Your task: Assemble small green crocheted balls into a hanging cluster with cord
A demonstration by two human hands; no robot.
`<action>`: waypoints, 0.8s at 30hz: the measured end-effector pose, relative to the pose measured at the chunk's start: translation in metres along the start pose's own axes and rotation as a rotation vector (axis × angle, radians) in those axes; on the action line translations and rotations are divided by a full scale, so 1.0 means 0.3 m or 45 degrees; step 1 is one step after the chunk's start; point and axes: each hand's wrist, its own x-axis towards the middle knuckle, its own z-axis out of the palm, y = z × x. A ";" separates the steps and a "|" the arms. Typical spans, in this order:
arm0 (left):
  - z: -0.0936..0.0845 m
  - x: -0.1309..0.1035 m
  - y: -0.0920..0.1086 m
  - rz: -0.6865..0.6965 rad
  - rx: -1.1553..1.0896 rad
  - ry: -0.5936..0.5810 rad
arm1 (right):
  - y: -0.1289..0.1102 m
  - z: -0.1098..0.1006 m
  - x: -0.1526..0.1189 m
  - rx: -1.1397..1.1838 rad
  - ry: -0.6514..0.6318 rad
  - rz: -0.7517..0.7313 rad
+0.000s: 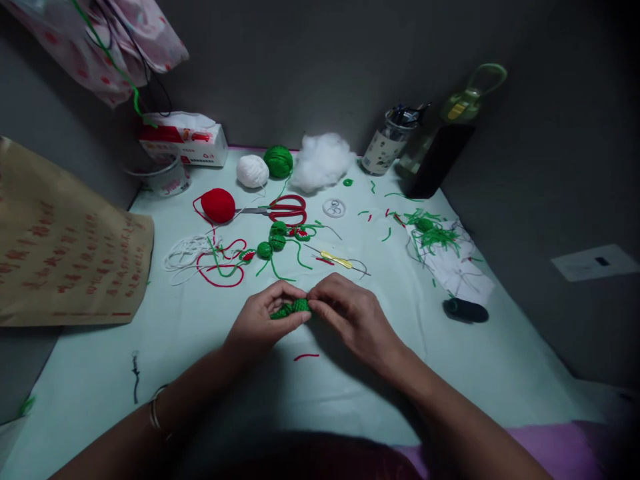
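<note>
A small green crocheted piece (301, 305) is held between my two hands near the middle of the table. My left hand (265, 313) has its fingers and thumb closed round the piece from the left. On the right side, my right hand (350, 310) pinches the piece's right end with thumb and fingertips. Beyond the hands lie several small green crocheted balls (264, 250) with red-and-green bits (247, 255) and loose yarn tails. A yellow-handled crochet hook (336, 259) rests just past my right hand. A short red strand (306, 357) lies nearer to me.
Red-handled scissors (287, 211), a red yarn ball (218, 205), white yarn ball (253, 171), green yarn ball (279, 162) and white stuffing (324, 162) lie further back. A paper bag (75, 247) stands left; a bottle (437, 147) and yarn scraps (435, 230) are right.
</note>
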 end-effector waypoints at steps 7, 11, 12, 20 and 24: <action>-0.008 -0.007 0.023 -0.094 0.004 -0.204 | -0.014 -0.034 0.030 0.635 0.251 0.304; -0.017 -0.008 0.010 -0.166 -0.108 -0.359 | -0.015 -0.030 0.036 1.089 -0.120 0.524; -0.018 -0.008 0.005 -0.169 -0.136 -0.397 | -0.012 -0.028 0.037 1.151 -0.206 0.552; -0.033 -0.006 -0.004 -0.259 -0.196 -0.529 | 0.077 -0.149 0.079 1.519 0.311 0.542; -0.030 -0.011 -0.005 -0.243 -0.263 -0.474 | 0.109 -0.157 0.085 1.432 0.301 0.559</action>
